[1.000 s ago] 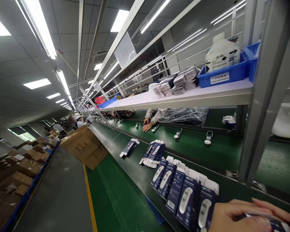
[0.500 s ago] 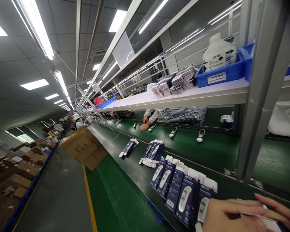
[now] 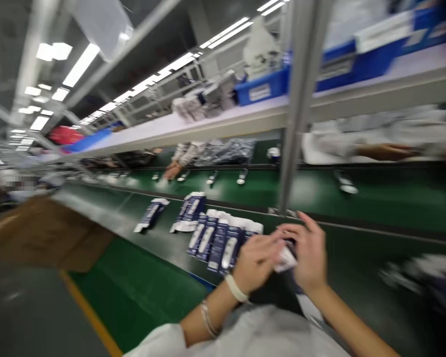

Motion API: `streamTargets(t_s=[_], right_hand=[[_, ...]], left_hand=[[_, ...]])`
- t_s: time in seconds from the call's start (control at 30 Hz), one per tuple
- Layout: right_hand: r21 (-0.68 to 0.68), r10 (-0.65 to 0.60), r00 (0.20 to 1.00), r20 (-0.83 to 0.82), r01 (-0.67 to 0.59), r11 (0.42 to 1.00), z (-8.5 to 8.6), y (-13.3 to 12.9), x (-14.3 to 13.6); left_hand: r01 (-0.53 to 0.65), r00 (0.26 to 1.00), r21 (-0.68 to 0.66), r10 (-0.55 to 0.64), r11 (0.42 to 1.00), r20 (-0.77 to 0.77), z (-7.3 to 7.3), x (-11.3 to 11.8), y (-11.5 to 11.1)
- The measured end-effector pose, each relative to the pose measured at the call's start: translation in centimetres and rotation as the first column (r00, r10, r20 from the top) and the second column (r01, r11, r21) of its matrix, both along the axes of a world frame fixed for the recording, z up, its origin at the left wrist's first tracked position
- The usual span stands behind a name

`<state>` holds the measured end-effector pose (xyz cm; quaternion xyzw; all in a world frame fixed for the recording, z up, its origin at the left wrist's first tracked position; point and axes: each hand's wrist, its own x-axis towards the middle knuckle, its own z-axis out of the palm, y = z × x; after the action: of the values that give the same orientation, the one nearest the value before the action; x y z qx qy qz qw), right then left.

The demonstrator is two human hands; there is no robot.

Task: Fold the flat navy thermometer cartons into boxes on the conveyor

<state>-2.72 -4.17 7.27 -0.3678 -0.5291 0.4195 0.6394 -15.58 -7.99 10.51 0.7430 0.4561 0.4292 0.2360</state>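
Observation:
In the head view my left hand (image 3: 258, 260) and my right hand (image 3: 312, 255) meet in front of me. Between them is a small thermometer box (image 3: 286, 260), its white end facing up and mostly covered by my fingers. Both hands are closed around it, though motion blurs the details. Just left of my left hand, a row of blue-and-white thermometer boxes (image 3: 218, 243) stands with white flaps up. Beyond it lie a stack of flattened boxes (image 3: 189, 212) and a smaller stack (image 3: 151, 214).
Across the divider, thermometers (image 3: 345, 182) lie on the green conveyor (image 3: 319, 191), with a co-worker's hands (image 3: 173, 169) near others. A metal post (image 3: 296, 109) rises ahead. Overhead, a shelf (image 3: 152, 131) carries blue bins (image 3: 262, 88). Blurred items (image 3: 427, 277) lie to the right.
The view has swung right, bringing both hands and forearms into sight. Earlier, only fingers over a white-edged box showed at the lower right. The row of boxes looks unchanged.

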Motion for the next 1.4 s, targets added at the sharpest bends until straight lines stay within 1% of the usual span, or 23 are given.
streamTargets(t_s=[0.07,0.13,0.17,0.23,0.37,0.5,0.6,0.73,1.1,1.2,1.27,1.3,1.33,1.4], right_hand=[[0.041,0.051,0.998,0.043,-0.053,0.998,0.4,0.5,0.0],[0.083,0.078,0.992,0.103,-0.086,0.993,0.4,1.1,0.3],[0.094,0.084,0.989,0.124,-0.096,0.991,0.4,1.3,0.6],[0.097,0.082,0.986,0.144,-0.097,0.991,0.3,1.3,1.1],[0.092,0.071,0.991,0.115,-0.082,0.992,0.2,0.9,1.7],[0.076,0.048,0.994,0.097,-0.056,0.996,0.2,0.8,1.8],[0.050,0.016,0.995,0.100,-0.021,0.999,0.2,0.8,1.8],[0.048,-0.009,0.996,0.086,0.005,0.999,0.1,0.7,1.8],[0.000,-0.021,0.996,0.086,0.021,1.000,0.2,0.5,1.9],[-0.019,0.005,0.998,0.066,-0.004,1.000,0.2,0.6,2.0],[-0.034,0.034,0.998,0.059,-0.032,0.999,0.4,0.7,2.0],[-0.045,0.059,0.996,0.070,-0.056,0.997,0.6,0.7,2.0],[-0.059,0.093,0.991,0.100,-0.088,0.994,0.7,0.6,1.9],[-0.098,0.196,0.957,0.214,-0.178,0.979,1.1,0.6,1.6]], left_hand=[[-0.048,0.982,-0.159,0.075,0.986,0.173,-0.5,0.0,0.4],[-0.019,0.936,-0.310,0.126,0.951,0.328,-0.7,0.2,0.9],[0.003,0.919,-0.358,0.138,0.934,0.369,-0.7,0.4,1.1],[0.027,0.908,-0.398,0.144,0.917,0.393,-0.5,0.8,1.3],[-0.006,0.923,-0.372,0.149,0.928,0.356,-0.2,1.5,1.3],[-0.029,0.919,-0.352,0.163,0.936,0.358,-0.8,2.1,1.3],[-0.058,0.926,-0.341,0.178,0.938,0.332,-1.1,2.5,1.4],[-0.080,0.929,-0.321,0.188,0.944,0.320,-1.3,2.8,1.5],[-0.049,0.921,-0.338,0.174,0.940,0.349,-1.3,2.8,1.4],[-0.011,0.930,-0.343,0.136,0.939,0.341,-1.1,2.4,1.3],[0.029,0.956,-0.342,0.074,0.939,0.284,-0.6,2.1,1.0],[0.041,0.973,-0.332,0.038,0.942,0.228,-0.3,2.0,0.8],[0.044,0.988,-0.315,0.006,0.948,0.157,0.0,1.8,0.5],[0.029,1.000,-0.259,-0.029,0.965,0.003,0.5,1.5,-0.2]])
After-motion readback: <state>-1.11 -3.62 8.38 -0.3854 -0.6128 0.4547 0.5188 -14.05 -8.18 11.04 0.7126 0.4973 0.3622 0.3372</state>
